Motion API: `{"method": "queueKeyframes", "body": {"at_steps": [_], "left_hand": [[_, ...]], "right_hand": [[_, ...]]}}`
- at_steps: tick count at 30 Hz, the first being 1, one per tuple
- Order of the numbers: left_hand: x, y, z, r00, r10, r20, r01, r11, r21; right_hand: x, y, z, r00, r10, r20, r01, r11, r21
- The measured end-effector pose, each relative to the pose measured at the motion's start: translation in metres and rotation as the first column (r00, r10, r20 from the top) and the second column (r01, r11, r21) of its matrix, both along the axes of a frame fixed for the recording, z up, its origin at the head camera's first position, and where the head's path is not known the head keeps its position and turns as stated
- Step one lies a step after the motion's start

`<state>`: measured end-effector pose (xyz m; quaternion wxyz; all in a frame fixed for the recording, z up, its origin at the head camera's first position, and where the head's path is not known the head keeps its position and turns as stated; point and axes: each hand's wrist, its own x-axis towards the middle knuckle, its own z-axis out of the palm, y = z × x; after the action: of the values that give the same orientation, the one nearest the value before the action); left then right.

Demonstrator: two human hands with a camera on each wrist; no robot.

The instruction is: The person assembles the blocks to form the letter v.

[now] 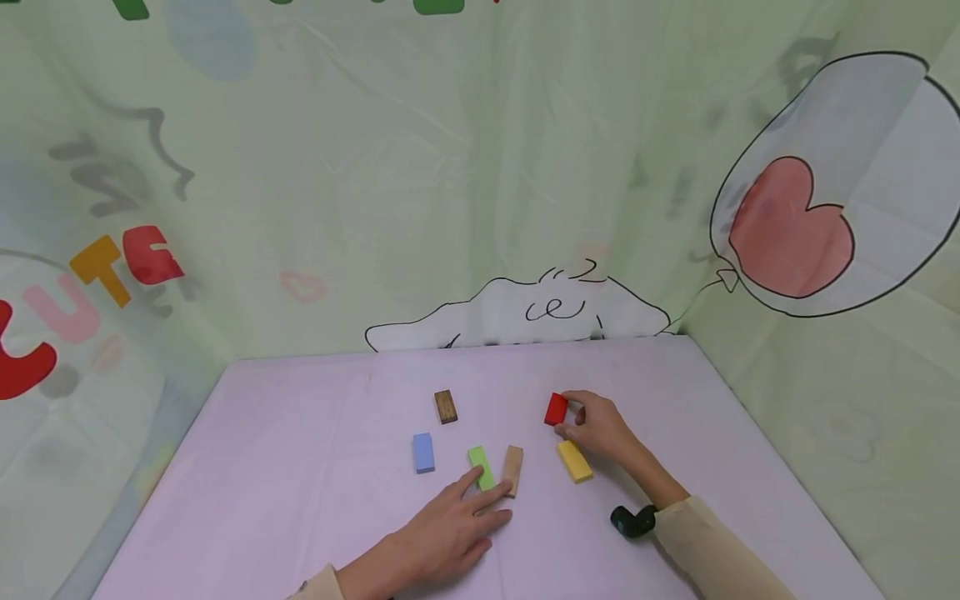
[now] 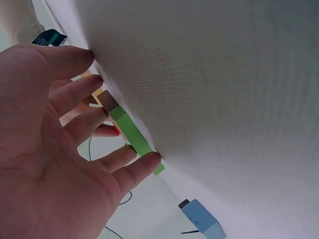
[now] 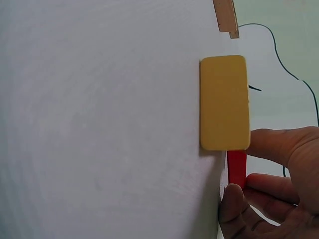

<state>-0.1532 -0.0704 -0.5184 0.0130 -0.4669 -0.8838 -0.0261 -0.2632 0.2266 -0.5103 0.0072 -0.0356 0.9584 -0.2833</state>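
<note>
My right hand [image 1: 600, 427] pinches a small red block [image 1: 556, 409] by its two ends, between thumb and index finger. Just in front of that hand lies a yellow block [image 1: 574, 462], which partly hides the red block in the right wrist view. My left hand [image 1: 450, 533] is low over the table with its fingers spread and loosely extended. One fingertip is at a light green block [image 1: 476, 457], another at the near end of a light wooden block [image 1: 513, 463]. In the left wrist view the green block [image 2: 130, 132] shows beyond the fingers.
A blue block [image 1: 423, 453] lies left of the green one, with a dark brown wooden block [image 1: 446, 407] farther back. All rest on a pale lilac tabletop [image 1: 300, 467]. Printed cloth [image 1: 420, 192] hangs behind and beside it. A black wrist device [image 1: 633, 522] sits by the right sleeve.
</note>
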Motion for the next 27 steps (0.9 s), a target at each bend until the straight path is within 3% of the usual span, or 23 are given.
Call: {"method": "queueKeyframes", "body": {"at_steps": [13,27], "left_hand": [[0.0023,0.0005,0.0015,1.000,0.017,0.018,-0.017,1.000,-0.015],[0.0022,0.0001,0.0013,1.000,0.013,0.026,-0.012,0.999,-0.043]], "right_hand": [[-0.0003,0.0001,0.0002,1.000,-0.012,0.020,0.012,1.000,-0.004],[0.0029,-0.0019,0.0018,1.000,-0.012,-0.026,0.012,1.000,-0.004]]}}
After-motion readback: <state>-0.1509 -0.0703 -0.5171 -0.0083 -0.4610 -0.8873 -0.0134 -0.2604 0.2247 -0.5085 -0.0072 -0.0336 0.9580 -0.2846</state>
